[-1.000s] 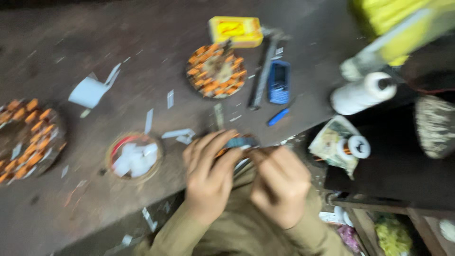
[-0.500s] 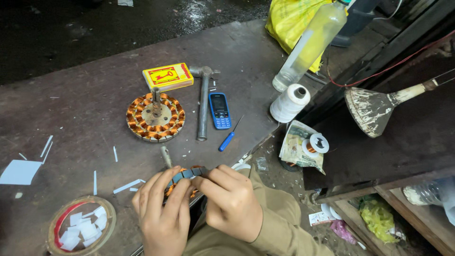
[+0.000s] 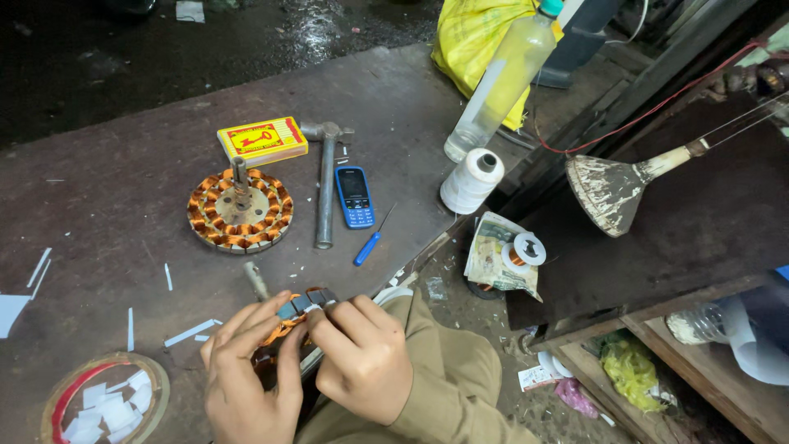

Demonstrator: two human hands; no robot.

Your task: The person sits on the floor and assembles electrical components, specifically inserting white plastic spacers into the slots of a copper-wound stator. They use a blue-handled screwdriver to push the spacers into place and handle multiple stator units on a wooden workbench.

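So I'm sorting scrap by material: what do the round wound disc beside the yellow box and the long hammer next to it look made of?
Round wound disc: likely copper-wire coils, shiny orange, on a dull grey metal core. Long hammer: apparently all steel, worn grey head and handle alike.

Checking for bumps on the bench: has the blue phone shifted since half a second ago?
No. The blue phone lies beside the hammer, below the yellow matchbox, exactly as before; only the camera moved.
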